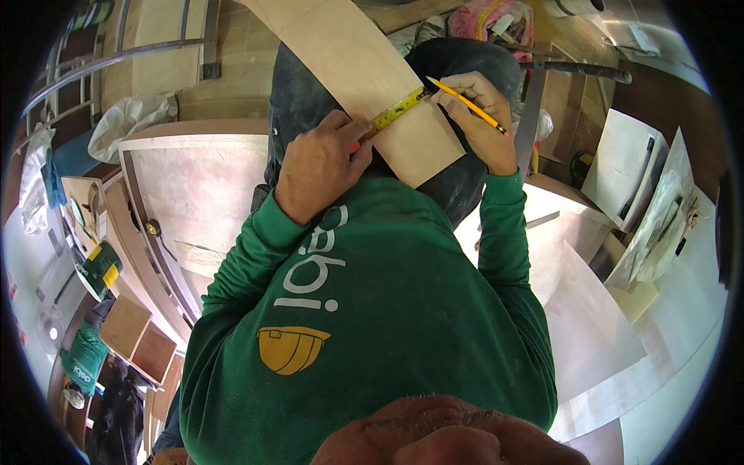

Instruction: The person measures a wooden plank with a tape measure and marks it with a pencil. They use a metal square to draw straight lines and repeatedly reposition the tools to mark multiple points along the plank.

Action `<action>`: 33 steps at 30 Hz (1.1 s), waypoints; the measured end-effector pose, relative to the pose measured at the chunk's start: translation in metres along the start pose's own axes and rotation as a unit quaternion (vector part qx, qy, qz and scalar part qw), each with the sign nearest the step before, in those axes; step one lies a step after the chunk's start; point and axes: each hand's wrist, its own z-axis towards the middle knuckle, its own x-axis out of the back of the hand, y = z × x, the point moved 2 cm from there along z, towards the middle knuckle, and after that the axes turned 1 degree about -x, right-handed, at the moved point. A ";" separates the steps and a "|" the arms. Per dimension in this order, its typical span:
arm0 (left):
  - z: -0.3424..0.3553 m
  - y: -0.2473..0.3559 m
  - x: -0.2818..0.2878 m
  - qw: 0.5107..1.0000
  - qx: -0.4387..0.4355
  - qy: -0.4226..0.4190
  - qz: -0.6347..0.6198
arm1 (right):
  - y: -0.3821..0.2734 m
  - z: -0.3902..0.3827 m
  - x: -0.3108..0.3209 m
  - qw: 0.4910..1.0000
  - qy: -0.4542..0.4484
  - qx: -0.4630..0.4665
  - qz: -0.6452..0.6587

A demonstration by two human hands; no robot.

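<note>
Across my knees lies a long pale wooden board [353, 62], slanting from the upper left down toward my lap. A yellow tape measure blade [397, 110] is stretched over its width. My left hand [329, 159] is closed round the tape measure at the board's left edge; a bit of red shows between the fingers, and most of the case is hidden. At the right edge, my right hand [479, 112] pinches a yellow pencil [473, 106], its sharpened tip toward the upper left. The fingers of that hand are beside the blade's dark end.
A pale wooden panel [198, 194] stands to the left, with a metal ladder-like frame [124, 68] beyond it. A pink bag [496, 23] of items lies past my knees. A dark-ended metal bar [581, 71] and white boards [624, 167] are at the right.
</note>
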 end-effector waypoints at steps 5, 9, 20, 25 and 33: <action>0.000 0.001 -0.001 1.000 0.007 0.000 0.006 | 0.005 0.006 0.003 0.998 -0.024 0.002 -0.064; 0.000 -0.003 -0.005 0.999 -0.018 0.028 0.003 | -0.002 0.024 0.001 0.992 -0.093 0.025 -0.081; 0.000 -0.010 -0.008 0.999 -0.028 0.028 -0.016 | 0.017 0.048 -0.009 0.987 -0.125 0.044 -0.087; -0.001 -0.007 -0.008 0.999 -0.022 0.029 -0.002 | 0.022 0.048 -0.010 0.987 -0.130 0.061 -0.065; 0.009 0.000 0.002 1.000 0.000 -0.027 0.004 | 0.021 0.049 -0.007 0.987 -0.143 0.042 -0.067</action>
